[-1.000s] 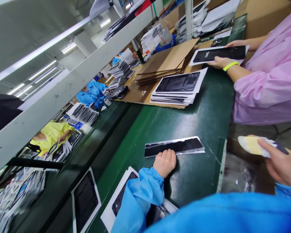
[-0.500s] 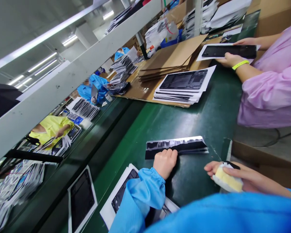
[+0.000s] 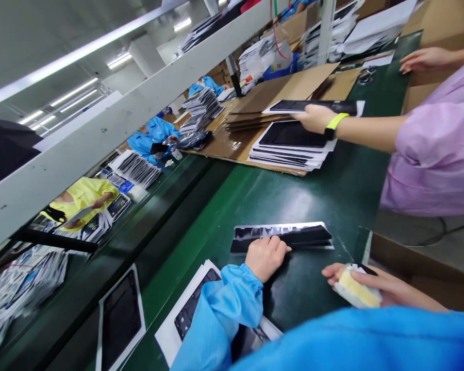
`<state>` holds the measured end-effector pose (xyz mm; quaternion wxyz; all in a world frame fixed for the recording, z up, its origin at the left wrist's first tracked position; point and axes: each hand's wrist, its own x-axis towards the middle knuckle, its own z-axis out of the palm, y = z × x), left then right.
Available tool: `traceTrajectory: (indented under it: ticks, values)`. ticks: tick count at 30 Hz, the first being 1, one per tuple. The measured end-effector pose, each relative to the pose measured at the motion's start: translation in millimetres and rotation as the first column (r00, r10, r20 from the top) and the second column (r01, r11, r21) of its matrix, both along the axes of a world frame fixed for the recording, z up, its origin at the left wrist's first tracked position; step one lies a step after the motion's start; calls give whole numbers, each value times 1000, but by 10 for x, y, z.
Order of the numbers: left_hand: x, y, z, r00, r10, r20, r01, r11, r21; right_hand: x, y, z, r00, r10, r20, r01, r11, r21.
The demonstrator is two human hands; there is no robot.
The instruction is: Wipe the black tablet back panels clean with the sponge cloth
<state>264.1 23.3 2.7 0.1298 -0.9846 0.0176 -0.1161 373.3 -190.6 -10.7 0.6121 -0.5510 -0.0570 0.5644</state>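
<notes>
In the middle of the green worktop lies a thin stack of black strips [image 3: 282, 235] with a shiny silvery back edge. My left hand [image 3: 266, 257], in a blue sleeve, is closed at their near edge with curled fingers; the fingertips are partly hidden. To the right, my right hand [image 3: 371, 283] grips a folded yellow-and-white cloth pad [image 3: 358, 288] with a black piece on top. Beneath my left forearm, partly covered, a black tablet-like panel [image 3: 191, 306] rests on a white sheet.
Another white-bordered black panel [image 3: 121, 314] lies at lower left. A co-worker in a pink sleeve [image 3: 429, 134] holds a panel [image 3: 313, 106] above a pile of white sheets [image 3: 282, 158] beside flat cardboard [image 3: 263, 98]. An open carton [image 3: 425, 263] stands at right, and a white beam [image 3: 100, 129] crosses overhead.
The co-worker's panel has moved left, over the pile, and one of their hands has let go. My left hand has shifted slightly along the strips; my right hand has moved slightly left.
</notes>
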Motion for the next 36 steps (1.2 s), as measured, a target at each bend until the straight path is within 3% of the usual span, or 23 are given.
traceTrajectory:
  ticks: [3,7,10,13,17,19,22,25,27,29,32,36]
  values:
    - [-34,3,13,1000,-9,12,9,1000,8,42,-18,-39,1000,10,-21,-9,999,52]
    - [-125,-1,38,1000,-15,26,14,1000,24,90,14,-8,978,16,-208,22,983,180]
    - [-198,-5,56,998,-58,29,57,998,40,114,109,14,945,-97,-313,134,986,101]
    - [-246,-10,56,996,-73,56,71,996,51,115,245,-16,955,-146,-260,152,988,2]
    - [-285,-23,-4,985,164,49,-165,986,16,66,436,-14,990,-65,-128,67,998,8]
    - [-306,-52,-55,976,219,-3,-219,975,-40,30,520,33,995,-26,-96,31,998,61]
    - [-331,-148,-139,983,181,-38,-184,975,-126,-8,622,104,995,67,-72,-53,982,179]
    - [-355,-261,-197,992,110,-67,-117,985,-130,5,694,108,985,171,28,-172,949,264]
    - [-390,-290,-177,992,83,-97,-97,985,-141,45,723,83,962,237,132,-265,926,268]
    - [-451,-257,-79,983,141,-121,-161,972,-171,96,738,71,916,318,245,-374,897,234]
    - [-549,-143,184,940,308,-150,-342,871,-354,149,745,120,824,402,400,-492,857,152]
    - [-570,-93,464,885,393,-250,-444,554,-704,154,758,275,718,446,535,-578,810,101]
